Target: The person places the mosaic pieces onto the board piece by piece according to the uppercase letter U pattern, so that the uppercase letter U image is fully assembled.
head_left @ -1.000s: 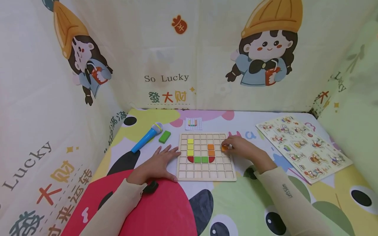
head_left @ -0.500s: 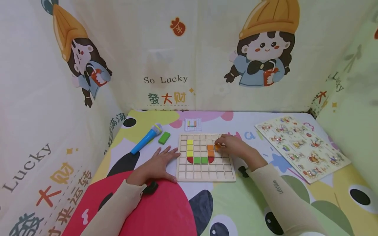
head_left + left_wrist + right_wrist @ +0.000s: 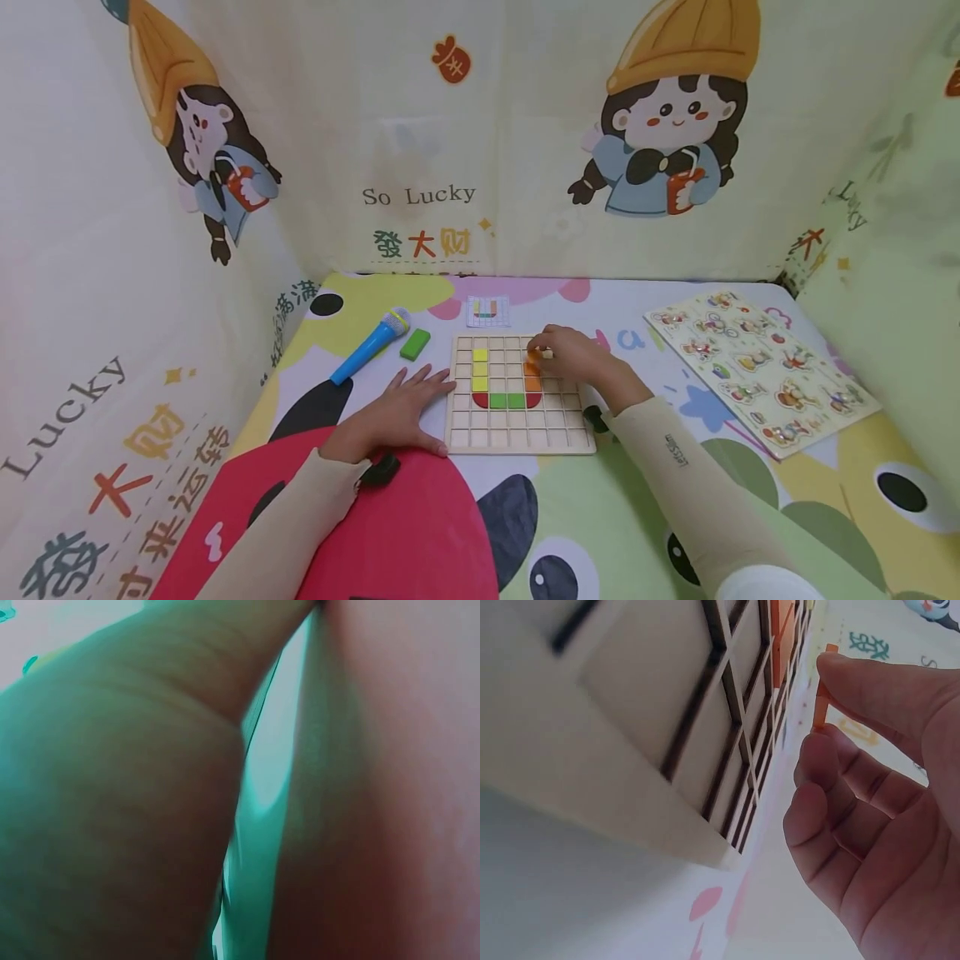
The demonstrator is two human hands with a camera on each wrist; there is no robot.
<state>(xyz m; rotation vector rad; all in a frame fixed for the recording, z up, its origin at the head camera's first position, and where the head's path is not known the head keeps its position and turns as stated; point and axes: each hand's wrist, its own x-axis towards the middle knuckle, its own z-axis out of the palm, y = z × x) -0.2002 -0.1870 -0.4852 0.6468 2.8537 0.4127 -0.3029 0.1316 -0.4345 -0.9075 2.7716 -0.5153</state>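
My right hand (image 3: 573,358) pinches a small orange tile (image 3: 822,694) between thumb and fingertips, close over the wooden grid board (image 3: 521,442). In the head view that tile overlaps the top of the orange column. On the board, yellow tiles (image 3: 480,371) form a left column and orange tiles (image 3: 532,379) a right one. Red rounded corner tiles (image 3: 533,401) and green tiles (image 3: 507,401) join them along the bottom. My left hand (image 3: 397,412) lies with fingers spread, fingertips at the board's left edge. The left wrist view is mostly filled by blurred skin.
Behind the board lies a small pattern card (image 3: 487,312) with a U shape. To the left are a blue toy microphone (image 3: 371,344) and a green block (image 3: 415,344). A picture puzzle board (image 3: 761,371) lies at the right. A printed cloth wall (image 3: 525,233) stands behind.
My right hand has moved left across the board with the orange tile, from its right edge to the top of the orange column. The left hand has stayed in place.
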